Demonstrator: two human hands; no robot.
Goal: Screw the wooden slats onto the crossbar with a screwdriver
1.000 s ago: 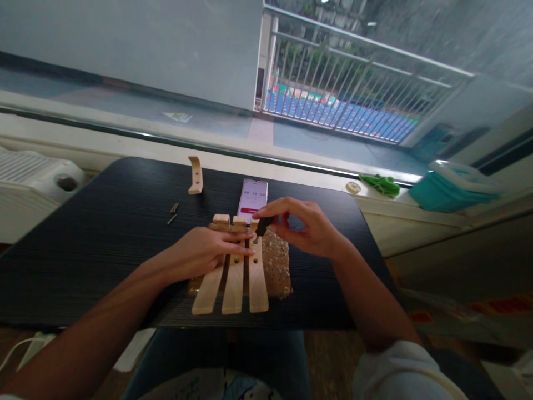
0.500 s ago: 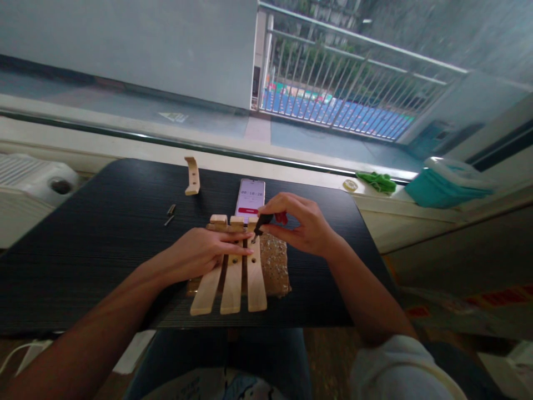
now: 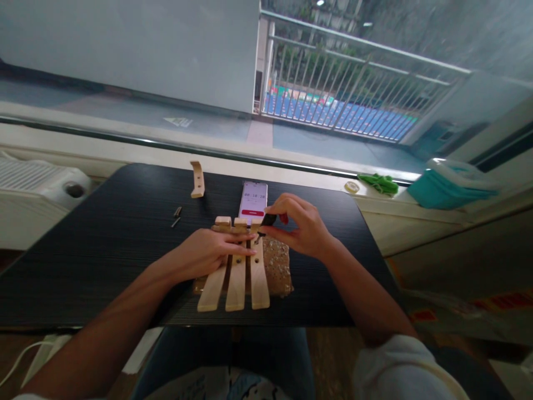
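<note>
Three curved wooden slats (image 3: 236,289) with holes lie side by side across a brown bubble-wrapped block (image 3: 278,266). My left hand (image 3: 210,250) rests flat over them, its index and middle fingers stretched out and apart onto the rightmost slat (image 3: 259,280). A short dark-handled screwdriver (image 3: 267,221) is pinched between the thumb and fingers of my right hand (image 3: 300,225). It leans with its tip down at the upper hole of the rightmost slat. Whether a screw sits under the tip is too small to tell.
A phone (image 3: 253,195) showing a timer lies behind the slats on the black table (image 3: 137,222). One more curved wooden piece (image 3: 199,180) stands at the back, near small metal parts (image 3: 177,216). The window sill holds a tape roll (image 3: 352,186), a green cloth (image 3: 380,183) and a teal bin (image 3: 447,186).
The whole view has shifted slightly. Both hands keep nearly the same pose: my left on the slats, my right holding the screwdriver at the rightmost slat.
</note>
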